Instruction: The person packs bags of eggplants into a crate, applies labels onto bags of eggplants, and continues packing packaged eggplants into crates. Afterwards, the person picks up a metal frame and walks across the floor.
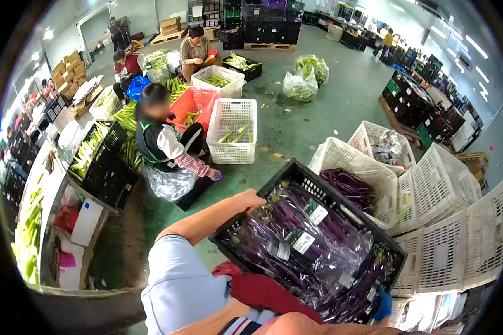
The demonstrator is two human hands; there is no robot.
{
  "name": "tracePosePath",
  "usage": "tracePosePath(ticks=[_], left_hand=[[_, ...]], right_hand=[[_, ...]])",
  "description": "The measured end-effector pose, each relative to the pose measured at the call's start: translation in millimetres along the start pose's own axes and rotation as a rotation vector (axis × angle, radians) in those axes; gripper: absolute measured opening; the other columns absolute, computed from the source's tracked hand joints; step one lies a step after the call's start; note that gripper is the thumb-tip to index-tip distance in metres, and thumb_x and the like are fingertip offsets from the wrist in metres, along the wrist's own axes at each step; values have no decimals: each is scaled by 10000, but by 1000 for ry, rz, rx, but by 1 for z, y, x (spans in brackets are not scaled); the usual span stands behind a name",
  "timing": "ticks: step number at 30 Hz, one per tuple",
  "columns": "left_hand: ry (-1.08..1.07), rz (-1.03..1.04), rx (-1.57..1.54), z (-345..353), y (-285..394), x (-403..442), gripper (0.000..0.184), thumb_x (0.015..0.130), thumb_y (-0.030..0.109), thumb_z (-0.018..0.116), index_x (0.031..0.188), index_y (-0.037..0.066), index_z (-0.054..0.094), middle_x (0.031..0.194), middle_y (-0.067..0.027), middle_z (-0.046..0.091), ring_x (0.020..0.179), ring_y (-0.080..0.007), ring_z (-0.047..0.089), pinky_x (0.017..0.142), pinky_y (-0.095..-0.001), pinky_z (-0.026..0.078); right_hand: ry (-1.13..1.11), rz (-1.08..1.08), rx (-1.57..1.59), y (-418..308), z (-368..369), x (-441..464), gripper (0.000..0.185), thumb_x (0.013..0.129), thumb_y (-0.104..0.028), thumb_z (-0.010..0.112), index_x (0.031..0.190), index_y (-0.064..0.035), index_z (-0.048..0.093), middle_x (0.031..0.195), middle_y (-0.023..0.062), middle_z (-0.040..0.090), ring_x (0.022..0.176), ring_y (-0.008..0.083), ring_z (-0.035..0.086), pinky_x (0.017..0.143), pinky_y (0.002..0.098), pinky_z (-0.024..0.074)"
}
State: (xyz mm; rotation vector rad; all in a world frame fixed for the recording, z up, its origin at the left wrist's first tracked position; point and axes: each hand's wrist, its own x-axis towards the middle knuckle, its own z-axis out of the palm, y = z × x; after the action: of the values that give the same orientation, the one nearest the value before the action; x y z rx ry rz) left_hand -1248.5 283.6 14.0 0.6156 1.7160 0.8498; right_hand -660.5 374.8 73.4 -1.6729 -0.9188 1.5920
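A black plastic crate [394, 267] is held tilted in front of my body. It is filled with long purple eggplants [296, 215] in clear plastic packs with white labels. My left hand [249, 201] grips the crate's rim at its upper left side, fingers curled over the edge. At the lower right corner, a blue glove on my right hand [383, 306] shows against the crate's end; most of that hand is hidden. Just beyond the crate, loose eggplants [349, 188] lie in a lined white basket [330, 156].
White plastic baskets [439, 184] crowd the right side. A co-worker [156, 137] sits low at the left beside a white basket [232, 154] with a few green stalks. Bagged greens [307, 78] lie on the green floor. A black crate [109, 176] of green vegetables stands farther left.
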Motion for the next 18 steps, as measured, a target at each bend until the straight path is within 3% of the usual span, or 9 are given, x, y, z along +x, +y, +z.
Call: tracePosePath(ticks=[5, 6, 8, 9, 11, 18], left_hand=[[52, 124, -178, -62, 5, -10, 312, 717, 218, 624, 517, 47, 457, 409, -55, 419, 311, -158, 395, 310, -297, 289], [34, 107, -135, -69, 8, -1, 297, 722, 215, 625, 542, 49, 456, 414, -49, 417, 315, -157, 395, 312, -297, 287], [-4, 113, -81, -78, 12, 6, 273, 736, 199, 619, 577, 53, 453, 419, -39, 409, 322, -154, 391, 321, -294, 291], [-18, 135, -80, -79, 19, 9, 263, 746, 185, 613, 586, 54, 451, 420, -35, 405, 324, -153, 386, 327, -291, 297], [-47, 60, -125, -83, 21, 22, 254, 764, 157, 592, 584, 55, 445, 425, -36, 405, 327, -151, 380, 337, -288, 305], [-205, 57, -55, -46, 68, 92, 270, 788, 160, 573, 578, 44, 451, 419, -53, 420, 331, -155, 386, 345, -293, 314]], right_hand=[[-189, 35, 58, -25, 80, 25, 155, 849, -179, 471, 931, -53, 512, 717, 60, 545, 583, 168, 525, 519, 291, 442], [-318, 59, 119, -36, 80, 27, 298, 859, -158, 472, 1099, 9, 530, 849, 119, 622, 700, 208, 615, 610, 318, 524], [-174, 34, 36, -35, 78, 27, 222, 826, -135, 516, 1015, -30, 568, 799, 88, 623, 611, 180, 605, 545, 288, 518], [-53, 9, -100, -22, 67, 44, 98, 807, -181, 544, 815, -99, 596, 533, -28, 497, 389, 80, 424, 359, 209, 332], [37, 33, -16, -41, 99, 6, 114, 809, -185, 544, 837, -91, 602, 556, -12, 534, 399, 82, 449, 357, 217, 337], [125, 93, 54, -20, 50, 16, 127, 784, -179, 564, 812, -61, 601, 611, 6, 570, 430, 91, 489, 361, 233, 354]])
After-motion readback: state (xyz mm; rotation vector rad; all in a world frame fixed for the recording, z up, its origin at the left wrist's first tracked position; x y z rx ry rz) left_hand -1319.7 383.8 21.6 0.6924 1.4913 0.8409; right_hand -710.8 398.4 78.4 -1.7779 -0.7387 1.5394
